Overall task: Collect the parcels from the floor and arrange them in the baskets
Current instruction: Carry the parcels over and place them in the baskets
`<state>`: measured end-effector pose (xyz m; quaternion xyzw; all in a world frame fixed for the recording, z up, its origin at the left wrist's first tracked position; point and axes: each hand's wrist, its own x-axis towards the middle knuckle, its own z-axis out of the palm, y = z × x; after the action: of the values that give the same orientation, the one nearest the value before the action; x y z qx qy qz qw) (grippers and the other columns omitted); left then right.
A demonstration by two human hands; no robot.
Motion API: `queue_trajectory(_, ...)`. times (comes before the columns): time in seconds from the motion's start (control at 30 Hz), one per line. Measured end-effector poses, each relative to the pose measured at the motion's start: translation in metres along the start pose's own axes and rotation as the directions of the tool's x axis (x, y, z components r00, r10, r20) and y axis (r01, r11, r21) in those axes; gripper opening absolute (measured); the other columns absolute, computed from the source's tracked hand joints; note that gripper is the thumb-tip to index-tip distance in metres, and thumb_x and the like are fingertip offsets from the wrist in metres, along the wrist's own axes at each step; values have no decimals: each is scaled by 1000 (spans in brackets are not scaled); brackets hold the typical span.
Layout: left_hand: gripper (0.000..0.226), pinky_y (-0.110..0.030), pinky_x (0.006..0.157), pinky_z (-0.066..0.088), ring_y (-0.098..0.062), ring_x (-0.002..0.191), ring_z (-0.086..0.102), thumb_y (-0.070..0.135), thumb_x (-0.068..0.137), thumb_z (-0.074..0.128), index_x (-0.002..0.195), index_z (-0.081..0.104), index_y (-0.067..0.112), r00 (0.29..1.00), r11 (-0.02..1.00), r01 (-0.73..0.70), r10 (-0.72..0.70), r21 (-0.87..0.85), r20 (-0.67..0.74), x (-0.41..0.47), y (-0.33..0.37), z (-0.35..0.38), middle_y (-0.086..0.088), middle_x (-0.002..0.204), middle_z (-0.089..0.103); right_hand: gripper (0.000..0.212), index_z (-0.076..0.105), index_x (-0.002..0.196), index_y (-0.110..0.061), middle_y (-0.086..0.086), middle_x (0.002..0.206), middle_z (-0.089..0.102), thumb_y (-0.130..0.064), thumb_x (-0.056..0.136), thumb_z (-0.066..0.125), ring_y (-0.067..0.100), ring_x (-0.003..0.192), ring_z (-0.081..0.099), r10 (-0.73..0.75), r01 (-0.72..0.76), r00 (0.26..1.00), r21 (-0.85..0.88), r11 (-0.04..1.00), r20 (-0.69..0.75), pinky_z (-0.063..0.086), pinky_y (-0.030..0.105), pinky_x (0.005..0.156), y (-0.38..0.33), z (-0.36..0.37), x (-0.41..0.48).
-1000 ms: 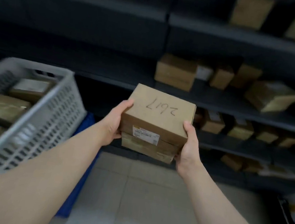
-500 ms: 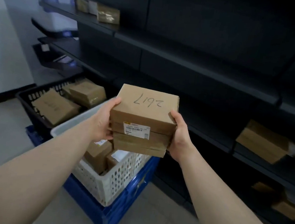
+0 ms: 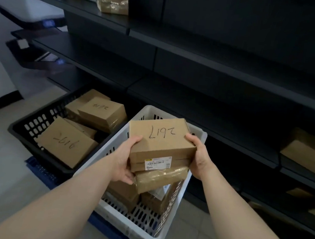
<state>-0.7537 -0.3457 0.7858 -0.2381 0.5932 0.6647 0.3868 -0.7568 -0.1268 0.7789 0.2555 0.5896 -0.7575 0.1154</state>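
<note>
here, head view: left hand [image 3: 124, 161] and right hand [image 3: 200, 160] clamp a stack of parcels [image 3: 160, 176] from both sides, fingers curled round it. the cardboard box [image 3: 160, 139] marked 2617 lies on top, just above the white basket [image 3: 136, 219]. placing step, likely — next calls for lowering it in level, then letting go.

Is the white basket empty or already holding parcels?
Partly full: brown boxes lie in the white basket, under the held stack.
</note>
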Motion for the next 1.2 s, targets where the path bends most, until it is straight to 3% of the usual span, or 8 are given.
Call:
queue_trajectory(0.13, 105, -63, 105, 33, -51, 122, 48, 84, 67, 48, 143, 42, 13, 991, 987, 116, -122, 114, 46, 12, 11, -15, -27, 136, 51, 44, 67, 110, -13, 11, 90, 68, -47, 84, 58, 28, 82, 62, 12, -12, 1000, -6, 1000, 3, 52, 37, 74, -5, 3, 23)
queue_trajectory(0.3, 124, -67, 106, 25, -53, 130, 37, 89, 56, 53, 151, 28, 13, 987, 978, 156, -161, 138, 23, 8, 28, -22, -34, 141, 42, 43, 66, 106, -15, 10, 88, 67, -49, 79, 62, 27, 80, 61, 20, -19, 1000, -21, 1000, 16, 49, 34, 69, -17, 14, 37)
queue_trajectory(0.5, 105, -60, 108, 27, -41, 131, 41, 83, 67, 52, 144, 38, 12, 999, 993, -13, 18, 116, -39, 5, 50, -28, -21, 140, 48, 33, 65, 99, -16, 11, 88, 67, -45, 84, 60, 28, 83, 60, -65, 69, 996, -59, 996, 64, 49, 41, 80, -45, 29, 46)
queue_trajectory(0.67, 87, -44, 88, 45, -29, 101, 59, 73, 68, 63, 126, 53, 9, 976, 985, -168, 161, -36, -148, -2, 66, -66, -14, 111, 64, 31, 64, 104, -18, 12, 99, 67, -44, 87, 56, 30, 91, 61, -89, 112, 980, -121, 986, 177, 51, 47, 88, -61, 80, 56)
queue_trajectory(0.8, 84, -49, 103, 42, -31, 106, 57, 71, 69, 66, 128, 49, 14, 934, 960, -269, 240, -81, -266, -2, 92, -120, -15, 114, 60, 33, 65, 106, -20, 11, 109, 68, -45, 88, 58, 30, 102, 62, -82, 117, 971, -148, 982, 224, 49, 48, 98, -68, 141, 72)
queue_trajectory(1.0, 59, -46, 90, 45, -29, 91, 58, 63, 84, 56, 123, 48, 19, 887, 942, -334, 300, -40, -351, 8, 142, -224, -11, 101, 59, 34, 69, 111, -19, 10, 110, 71, -44, 93, 55, 27, 104, 65, -68, 134, 953, -212, 968, 295, 54, 41, 89, -73, 256, 118)
queue_trajectory(1.13, 63, -51, 106, 39, -35, 109, 55, 59, 87, 56, 132, 47, 16, 894, 946, -320, 282, -54, -348, 41, 173, -293, -10, 107, 60, 26, 68, 104, -22, 6, 108, 69, -42, 94, 54, 24, 105, 61, -76, 142, 977, -343, 929, 199, 47, 43, 101, -73, 331, 163)
queue_trajectory(1.2, 63, -52, 109, 36, -37, 118, 53, 56, 89, 56, 134, 47, 13, 910, 951, -298, 257, -81, -324, 61, 185, -319, -13, 118, 60, 30, 65, 115, -18, 4, 104, 67, -38, 97, 53, 22, 99, 61, -76, 130, 984, -358, 925, 161, 50, 38, 89, -77, 363, 184)
